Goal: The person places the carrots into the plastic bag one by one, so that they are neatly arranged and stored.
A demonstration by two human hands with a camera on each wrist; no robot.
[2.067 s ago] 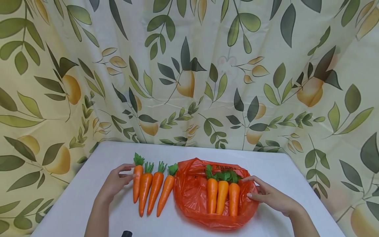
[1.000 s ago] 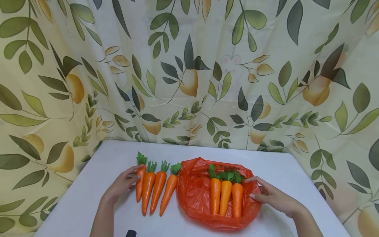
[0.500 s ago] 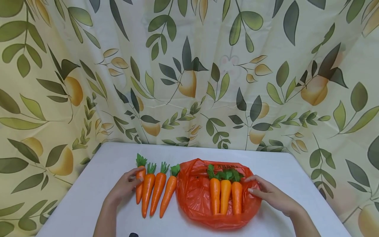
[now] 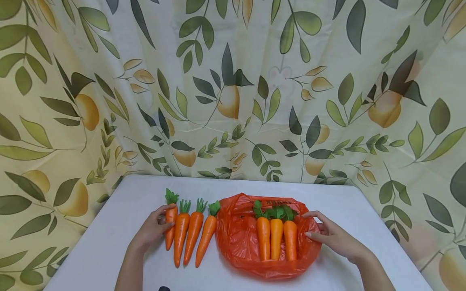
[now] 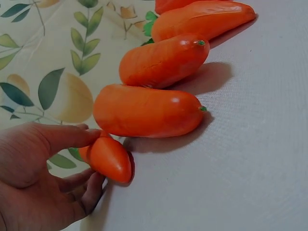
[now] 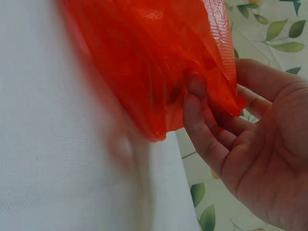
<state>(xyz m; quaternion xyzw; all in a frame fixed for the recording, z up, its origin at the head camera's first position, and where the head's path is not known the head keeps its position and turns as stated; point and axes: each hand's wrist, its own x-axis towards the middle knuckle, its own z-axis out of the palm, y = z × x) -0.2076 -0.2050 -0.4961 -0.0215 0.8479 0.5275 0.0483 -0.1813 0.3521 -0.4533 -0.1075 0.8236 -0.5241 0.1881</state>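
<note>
My left hand (image 4: 152, 226) pinches the leftmost carrot (image 4: 170, 228) near its leafy top, thumb on one side and fingers on the other. In the left wrist view that carrot (image 5: 111, 159) lies between thumb and fingers, tip towards the camera. Several carrots lie in a row on the table, tops away from me; the nearest neighbour (image 4: 181, 238) is just right of the held one. My right hand (image 4: 336, 238) grips the right rim of a red plastic bag (image 4: 240, 238). Three carrots (image 4: 276, 240) with green tops lie in its mouth. Thin plastic (image 6: 159, 62) sits between my right thumb and fingers.
The white table (image 4: 196, 279) carries everything. A small black object (image 4: 164, 288) pokes in at the bottom edge of the head view. A curtain (image 4: 233, 101) with leaf and fruit prints hangs behind and beside the table.
My left hand has moved from beside the leftmost carrot to pinching it. The right index finger has shifted outward along the bag's rim. The bag and other carrots lie much as before.
</note>
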